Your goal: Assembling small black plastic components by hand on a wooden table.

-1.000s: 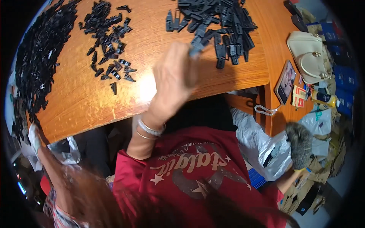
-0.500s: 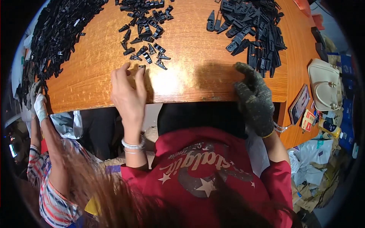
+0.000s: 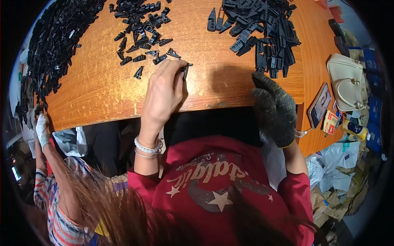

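Bare, my left hand (image 3: 163, 88) is over the table's near part, fingers pinched on a small black plastic clip (image 3: 186, 70) that pokes out past the fingertips. Just beyond lies a loose cluster of similar small black clips (image 3: 141, 35), with one single clip (image 3: 139, 73) lying left of the hand. My right hand (image 3: 276, 110) wears a dark grey knit glove and hovers at the table's near edge. Its thumb and forefinger are apart, and nothing shows between them. Beyond it is a pile of longer, flat black plastic pieces (image 3: 266, 33).
A big heap of small black parts (image 3: 55, 45) covers the left of the wooden table (image 3: 197, 78). At far left is another person's white-gloved hand (image 3: 42, 128). On the right are a phone (image 3: 319, 105), a cream handbag (image 3: 348, 82) and a yellow bottle (image 3: 356, 130).
My left hand has moved right and closed its fingers on a small clip. The right hand has barely shifted, its fingers somewhat nearer each other. The whole view has shifted slightly.
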The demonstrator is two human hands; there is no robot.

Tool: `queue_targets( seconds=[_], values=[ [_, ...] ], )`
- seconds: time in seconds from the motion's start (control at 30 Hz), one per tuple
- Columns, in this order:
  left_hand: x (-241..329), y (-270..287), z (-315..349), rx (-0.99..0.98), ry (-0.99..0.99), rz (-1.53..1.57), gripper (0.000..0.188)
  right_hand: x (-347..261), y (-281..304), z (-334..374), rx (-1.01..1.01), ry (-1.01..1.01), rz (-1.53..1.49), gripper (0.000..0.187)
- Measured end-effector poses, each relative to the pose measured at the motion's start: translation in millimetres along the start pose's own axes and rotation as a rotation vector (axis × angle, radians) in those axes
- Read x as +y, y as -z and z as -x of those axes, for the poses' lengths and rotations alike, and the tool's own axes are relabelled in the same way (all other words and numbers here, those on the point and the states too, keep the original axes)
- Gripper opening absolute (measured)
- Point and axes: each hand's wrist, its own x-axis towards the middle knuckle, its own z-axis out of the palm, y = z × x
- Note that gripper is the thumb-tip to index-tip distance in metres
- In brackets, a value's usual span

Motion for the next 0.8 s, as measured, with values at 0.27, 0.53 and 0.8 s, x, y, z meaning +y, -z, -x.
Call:
queue_targets(
  seconds=[0.27,0.53,0.8],
  values=[
    [6,-8,-1,-0.051,-0.083,0.046,0.012,-12,-6,-5,0.042,-0.560,-0.553,0.039],
    [4,-26,1,-0.072,-0.190,0.055,0.008,-9,-7,-9,-0.069,-0.545,-0.608,0.037],
    [11,-21,-4,-0.143,-0.147,0.029,0.017,-5,-10,-8,-0.074,-0.529,-0.627,0.036]
  ],
)
